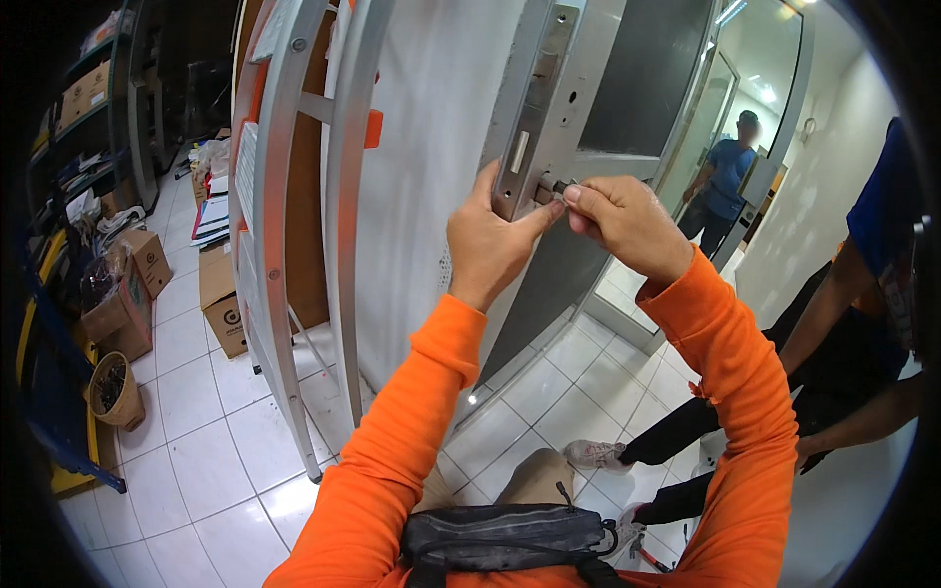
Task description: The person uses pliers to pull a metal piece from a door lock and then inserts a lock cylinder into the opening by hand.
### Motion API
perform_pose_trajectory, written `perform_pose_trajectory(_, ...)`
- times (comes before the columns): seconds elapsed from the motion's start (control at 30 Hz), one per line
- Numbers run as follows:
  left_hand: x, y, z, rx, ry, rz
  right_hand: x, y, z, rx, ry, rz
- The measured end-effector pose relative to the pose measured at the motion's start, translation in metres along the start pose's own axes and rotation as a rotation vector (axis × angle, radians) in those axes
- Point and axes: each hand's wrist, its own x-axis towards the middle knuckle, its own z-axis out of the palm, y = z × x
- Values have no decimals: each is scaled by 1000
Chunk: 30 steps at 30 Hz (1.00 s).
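A grey door (588, 122) stands in front of me, its edge toward me, with a metal lock faceplate (529, 118) set in it. My left hand (490, 235) wraps round the door edge at the plate's lower end, thumb reaching across to the door face. My right hand (622, 216) pinches the outer end of a small metal lock cylinder (562, 187), which meets the door face beside the plate. The fingers partly cover the cylinder, so whether a key sits in it cannot be told. Above it, the door face has small bare holes.
An aluminium stepladder (348, 196) leans close on the left. Beyond it are cardboard boxes (223, 294), a woven basket (116, 392) and shelves. A person (863, 284) bends close on my right; another person's shape (730, 176) shows in the glass panel. A black waist bag (500, 534) hangs at my front.
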Motion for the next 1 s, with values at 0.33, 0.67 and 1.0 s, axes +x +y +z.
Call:
perform_pose_trajectory(0.33, 1, -1, -9, -3, -75, 64, -4, -1, 4, 195, -19, 88)
perform_pose_trajectory(0.67, 1, -6, -12, -43, -113, 43, -4, 2, -7, 510, -192, 240)
perform_pose_trajectory(1.0, 0, -8, -12, -35, -96, 46, -6, -9, -2, 556, -143, 325)
